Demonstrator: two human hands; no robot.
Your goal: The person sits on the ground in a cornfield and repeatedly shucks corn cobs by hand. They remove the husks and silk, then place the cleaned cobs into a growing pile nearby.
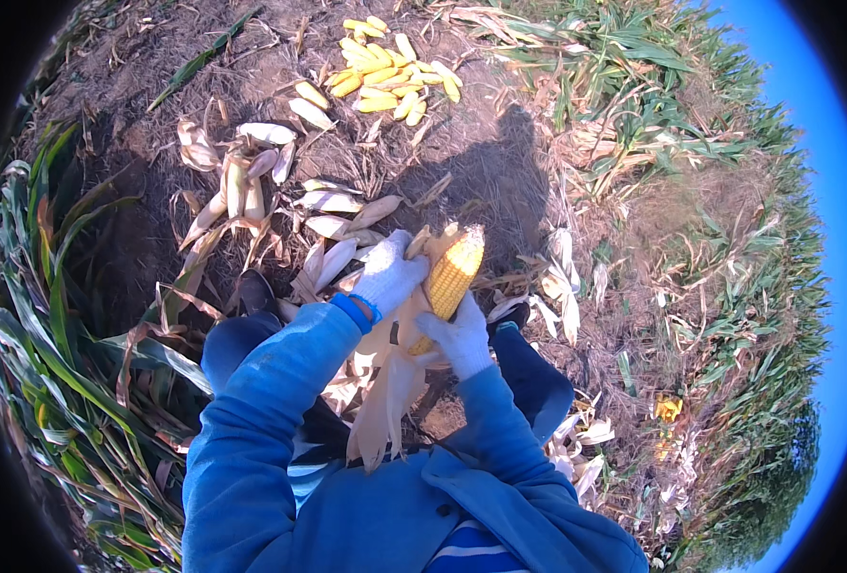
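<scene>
A large ear of yellow corn [455, 273] tilts up in front of my chest, its kernels bare along most of its length. My right hand [461, 338], in a white knit glove, grips the ear's lower part. Dry pale husk [393, 401] hangs from the base down towards my lap. My left hand [393, 271], gloved the same way, is closed on husk at the ear's left side; its fingertips are partly hidden. Just beyond the left hand lie several ears still in their husks [330, 202].
A pile of husked yellow ears [388, 71] lies on the dry soil ahead. More husk-covered ears [241, 179] sit ahead to the left. Green corn leaves [58, 344] crowd the left side; cut stalks [610, 122] lie at the upper right. Loose husks [563, 286] are beside my right foot.
</scene>
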